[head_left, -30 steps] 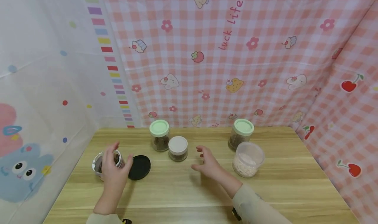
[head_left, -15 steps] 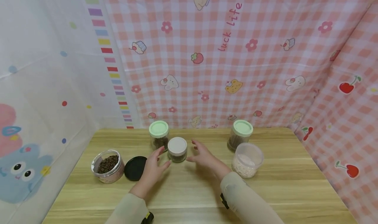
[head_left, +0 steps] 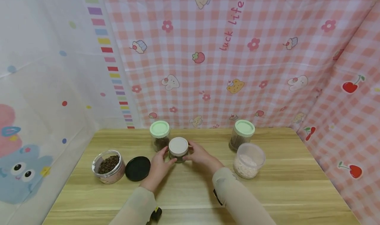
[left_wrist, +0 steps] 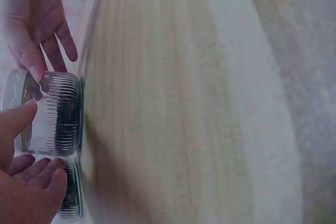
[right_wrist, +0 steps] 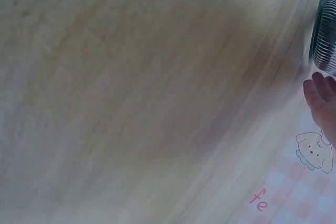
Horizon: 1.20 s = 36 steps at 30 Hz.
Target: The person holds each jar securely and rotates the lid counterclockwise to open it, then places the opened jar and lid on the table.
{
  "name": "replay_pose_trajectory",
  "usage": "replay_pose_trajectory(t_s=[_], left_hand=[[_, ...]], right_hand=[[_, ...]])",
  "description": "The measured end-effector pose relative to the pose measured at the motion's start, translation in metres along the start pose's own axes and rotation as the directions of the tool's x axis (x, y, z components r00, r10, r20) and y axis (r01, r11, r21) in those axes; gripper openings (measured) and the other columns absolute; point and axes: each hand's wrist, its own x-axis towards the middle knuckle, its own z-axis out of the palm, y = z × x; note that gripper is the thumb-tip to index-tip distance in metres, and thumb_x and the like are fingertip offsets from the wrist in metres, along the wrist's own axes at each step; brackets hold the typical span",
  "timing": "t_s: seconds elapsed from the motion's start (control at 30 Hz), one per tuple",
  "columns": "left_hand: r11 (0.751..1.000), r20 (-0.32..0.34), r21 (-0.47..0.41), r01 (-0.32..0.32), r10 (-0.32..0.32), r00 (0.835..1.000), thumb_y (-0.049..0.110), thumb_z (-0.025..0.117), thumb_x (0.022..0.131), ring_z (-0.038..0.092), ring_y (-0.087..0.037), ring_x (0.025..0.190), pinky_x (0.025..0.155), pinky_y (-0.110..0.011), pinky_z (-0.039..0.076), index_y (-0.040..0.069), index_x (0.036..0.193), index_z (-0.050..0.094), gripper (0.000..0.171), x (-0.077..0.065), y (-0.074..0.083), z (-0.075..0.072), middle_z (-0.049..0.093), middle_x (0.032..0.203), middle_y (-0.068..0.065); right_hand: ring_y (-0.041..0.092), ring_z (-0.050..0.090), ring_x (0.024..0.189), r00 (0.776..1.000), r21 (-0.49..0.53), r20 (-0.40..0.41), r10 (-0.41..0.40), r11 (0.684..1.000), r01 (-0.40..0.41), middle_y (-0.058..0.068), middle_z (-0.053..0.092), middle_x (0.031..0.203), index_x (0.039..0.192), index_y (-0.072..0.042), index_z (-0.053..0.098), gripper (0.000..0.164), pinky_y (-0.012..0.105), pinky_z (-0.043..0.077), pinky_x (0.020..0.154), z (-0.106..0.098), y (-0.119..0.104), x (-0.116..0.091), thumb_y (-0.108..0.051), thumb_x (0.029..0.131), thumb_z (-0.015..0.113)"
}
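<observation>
Jar (head_left: 178, 146), short, ribbed and white-lidded, stood upright on the desk (head_left: 190, 195), toward its back edge, with dark contents showing through the clear wall. The left hand (head_left: 159, 168) was at its left side and the right hand (head_left: 202, 155) at its right, so that it sat between the two. Each hand was fairly wide, thumb parted from the fingers; in the left wrist view the left thumb lay over the jar's side while the fingers reached past it. Fingertips seemed to touch the jar in the head view, though the dim wrist views made it hard to say how firmly.

Just behind and to the left stood a green-lidded jar (head_left: 160, 132), holding something dark. To the left of the left hand, a black lid (head_left: 138, 169) lay flat, and beside it was an open tub (head_left: 113, 177) with brown pellets (head_left: 109, 164) inside. Well to the right, a clear container (head_left: 256, 170) held pale flakes (head_left: 247, 164), with a second green-topped jar (head_left: 244, 128) close behind it. Pink checked cloth (head_left: 190, 30) hung behind the desk, and pale sleeves (head_left: 135, 205) covered both forearms.
</observation>
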Motion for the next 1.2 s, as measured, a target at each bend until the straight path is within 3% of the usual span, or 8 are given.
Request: replay_pose_trajectory(t_s=[0.37,0.6,0.77,0.97,1.2], left_hand=[[0.999,-0.005,0.020,-0.036,0.036,0.999,0.016,0.080,0.075,0.062,-0.032,0.106,0.091,-0.047,0.049,-0.001,0.124,0.058,0.057,0.004,0.000,-0.001,0.065,0.116,-0.018],[0.993,0.053,0.086,-0.078,0.074,0.996,0.023,0.085,0.067,0.064,-0.028,0.098,0.088,-0.044,0.051,0.001,0.121,0.062,0.062,-0.001,-0.001,-0.004,0.069,0.105,-0.014],[0.991,0.137,0.079,-0.106,0.094,0.986,0.027,0.086,0.065,0.065,-0.024,0.098,0.089,-0.044,0.050,0.005,0.121,0.063,0.064,-0.013,0.001,-0.005,0.071,0.104,-0.009],[0.988,0.220,0.065,-0.142,0.125,0.967,0.030,0.085,0.066,0.062,-0.024,0.102,0.091,-0.044,0.049,0.004,0.119,0.064,0.063,-0.037,0.011,-0.001,0.068,0.107,-0.009],[0.981,0.288,0.033,-0.189,0.172,0.942,0.032,0.085,0.066,0.062,-0.024,0.102,0.090,-0.043,0.050,0.003,0.118,0.063,0.064,-0.066,0.023,0.006,0.067,0.107,-0.006]], right_hand=[[0.034,0.052,0.122,0.999,-0.020,-0.032,0.029,0.999,-0.029,0.017,0.052,0.136,0.137,-0.002,0.046,0.071,0.043,0.040,0.106,0.001,0.000,0.000,-0.007,0.075,0.079],[0.032,0.056,0.117,1.000,-0.058,-0.021,0.023,0.998,-0.024,0.016,0.058,0.126,0.126,0.000,0.052,0.065,0.043,0.044,0.101,-0.001,0.000,-0.012,-0.010,0.070,0.083],[0.031,0.059,0.109,1.000,-0.163,-0.019,0.000,0.987,-0.003,0.015,0.061,0.119,0.121,0.000,0.053,0.066,0.042,0.049,0.094,-0.004,0.001,-0.035,-0.016,0.067,0.086],[0.028,0.062,0.101,1.000,-0.199,-0.031,0.001,0.980,-0.007,0.013,0.063,0.111,0.113,-0.001,0.054,0.062,0.040,0.053,0.085,-0.005,0.001,-0.073,-0.018,0.064,0.088],[0.024,0.061,0.099,1.000,-0.248,-0.029,0.005,0.969,-0.012,0.007,0.063,0.106,0.108,-0.005,0.055,0.062,0.045,0.050,0.090,-0.009,0.004,-0.115,-0.025,0.061,0.089]])
